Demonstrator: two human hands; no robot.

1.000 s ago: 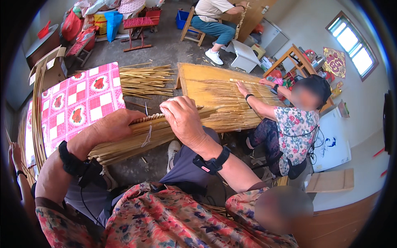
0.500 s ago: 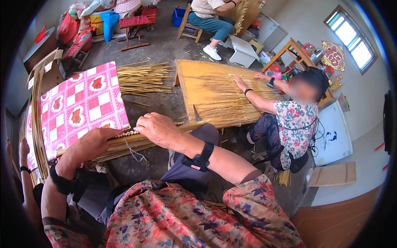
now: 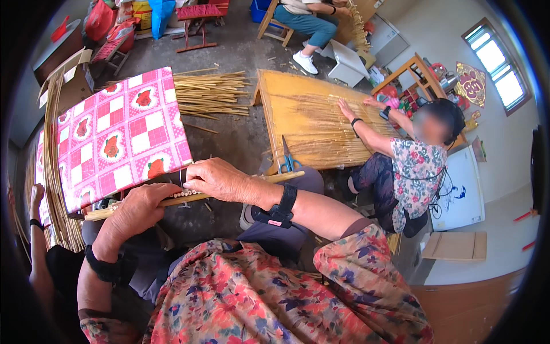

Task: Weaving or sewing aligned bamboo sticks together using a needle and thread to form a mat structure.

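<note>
Pale, cut ends of straw stalks [image 3: 186,194] form a row along a long wooden strip [image 3: 289,176], held crosswise over my lap. My left hand [image 3: 137,207] is closed round its left part, fingertips pressing on the row. Just right of it, my right hand [image 3: 215,179] is closed too, thumb and fingers pinched at the stalk ends. A thin thread [image 3: 181,176] stands up beside its fingertips; whether they grip it I cannot tell. The undersides of both grips are hidden. Beyond my right hand, blue-handled scissors [image 3: 287,159] lie at the wooden board's near edge.
A table with a pink rose-patterned cover [image 3: 126,129] stands ahead left, long stalks [image 3: 52,155] across its left end. Loose stalks [image 3: 212,94] lie behind it. At right a co-worker [image 3: 409,155] spreads stalks on the yellow board [image 3: 272,92]. Another person [image 3: 303,28] sits farther back.
My right hand has come closer to my left hand, fingers now at the stalk ends. The thread now rises above the row instead of hanging below. The view has shifted, showing the scissors more fully.
</note>
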